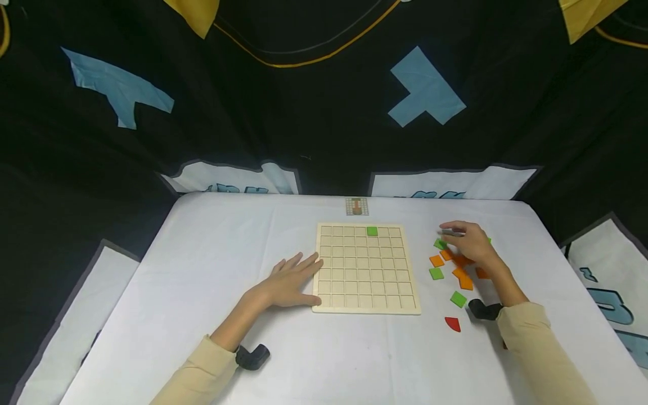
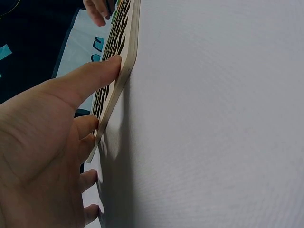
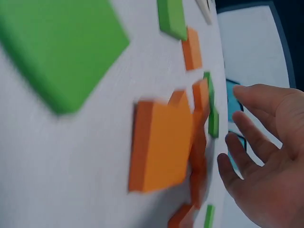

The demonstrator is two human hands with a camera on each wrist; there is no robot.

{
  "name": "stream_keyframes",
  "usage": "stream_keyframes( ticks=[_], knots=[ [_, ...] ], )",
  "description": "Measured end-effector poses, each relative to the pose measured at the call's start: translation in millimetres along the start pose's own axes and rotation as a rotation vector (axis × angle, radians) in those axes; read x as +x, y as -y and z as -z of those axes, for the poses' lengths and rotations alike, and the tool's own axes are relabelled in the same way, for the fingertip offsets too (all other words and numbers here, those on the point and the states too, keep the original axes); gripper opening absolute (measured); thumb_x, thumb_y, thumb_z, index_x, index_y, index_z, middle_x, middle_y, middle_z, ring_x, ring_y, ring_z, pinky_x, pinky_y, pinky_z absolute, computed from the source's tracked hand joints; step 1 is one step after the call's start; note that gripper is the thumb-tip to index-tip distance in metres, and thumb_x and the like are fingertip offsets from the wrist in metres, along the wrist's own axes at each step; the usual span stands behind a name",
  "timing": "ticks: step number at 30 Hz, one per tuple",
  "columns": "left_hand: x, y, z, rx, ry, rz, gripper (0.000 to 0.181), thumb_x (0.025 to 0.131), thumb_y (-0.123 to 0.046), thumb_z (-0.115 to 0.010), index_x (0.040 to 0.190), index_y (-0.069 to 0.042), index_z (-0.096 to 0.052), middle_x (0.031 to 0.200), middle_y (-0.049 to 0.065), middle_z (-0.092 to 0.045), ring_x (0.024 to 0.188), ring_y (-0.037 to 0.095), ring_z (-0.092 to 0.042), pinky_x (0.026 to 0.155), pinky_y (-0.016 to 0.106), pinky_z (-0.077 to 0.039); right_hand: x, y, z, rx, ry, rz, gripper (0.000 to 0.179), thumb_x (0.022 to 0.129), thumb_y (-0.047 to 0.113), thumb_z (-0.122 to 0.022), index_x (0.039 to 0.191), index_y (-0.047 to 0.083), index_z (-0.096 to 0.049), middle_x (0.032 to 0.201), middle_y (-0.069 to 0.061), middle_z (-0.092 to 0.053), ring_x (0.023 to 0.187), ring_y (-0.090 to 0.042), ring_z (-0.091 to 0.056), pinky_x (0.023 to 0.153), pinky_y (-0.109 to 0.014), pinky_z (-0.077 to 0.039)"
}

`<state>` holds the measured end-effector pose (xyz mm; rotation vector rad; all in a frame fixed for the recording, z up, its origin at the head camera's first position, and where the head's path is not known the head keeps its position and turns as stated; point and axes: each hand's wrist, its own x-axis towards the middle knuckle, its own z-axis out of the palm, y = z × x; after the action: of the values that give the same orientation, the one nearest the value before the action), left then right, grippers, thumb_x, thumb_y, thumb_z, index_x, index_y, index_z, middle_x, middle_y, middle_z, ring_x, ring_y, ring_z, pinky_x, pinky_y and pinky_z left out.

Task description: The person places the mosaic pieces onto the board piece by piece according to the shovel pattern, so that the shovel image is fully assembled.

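Observation:
A pale wooden board (image 1: 367,270) with a grid of square recesses lies on the white table. One green square tile (image 1: 372,231) sits in a cell of its far row. My left hand (image 1: 291,281) rests at the board's left edge, fingers spread, the thumb (image 2: 102,73) touching the rim near the close corner. Over a scatter of tiles to the right of the board is my right hand (image 1: 468,242), fingers loosely bent and nothing visible between them. Beneath and around it lie orange tiles (image 3: 168,147) and green tiles (image 3: 172,19), partly hidden by the hand in the head view.
A small card with a gridded picture (image 1: 356,206) lies beyond the board, at the table's far edge. A red quarter-round piece (image 1: 453,324) lies nearer, below a green tile (image 1: 458,299). Dark curtains with blue patches stand behind the table (image 1: 228,236).

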<state>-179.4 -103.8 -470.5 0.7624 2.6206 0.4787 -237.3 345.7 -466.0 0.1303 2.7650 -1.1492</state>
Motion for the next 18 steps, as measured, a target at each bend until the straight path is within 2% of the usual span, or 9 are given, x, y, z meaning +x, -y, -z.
stream_keyframes(
  ticks=[6, 18],
  knots=[
    [0.2, -0.6, -0.5, -0.005, -0.001, 0.001, 0.09, 0.088, -0.058, -0.066, 0.159, -0.016, -0.03, 0.166, 0.004, -0.017, 0.15, 0.038, -0.008, 0.115, 0.064, -0.007, 0.0, -12.7, 2.3, -0.004, 0.021, -0.008, 0.045, 0.098, 0.015, -0.058, 0.139, -0.002, -0.054, 0.144, -0.03, -0.045, 0.128, -0.047, -0.044, 0.104, -0.059, -0.039],
    [1.2, 1.9, -2.9, 0.006, -0.009, 0.001, 0.092, 0.087, -0.059, -0.065, 0.159, -0.016, -0.029, 0.166, 0.003, -0.017, 0.15, 0.038, -0.008, 0.115, 0.064, -0.008, 0.0, -16.1, 2.1, -0.055, 0.038, -0.019, 0.041, 0.099, 0.015, -0.059, 0.137, -0.002, -0.058, 0.141, -0.031, -0.047, 0.123, -0.046, -0.045, 0.104, -0.061, -0.038]
  ],
)
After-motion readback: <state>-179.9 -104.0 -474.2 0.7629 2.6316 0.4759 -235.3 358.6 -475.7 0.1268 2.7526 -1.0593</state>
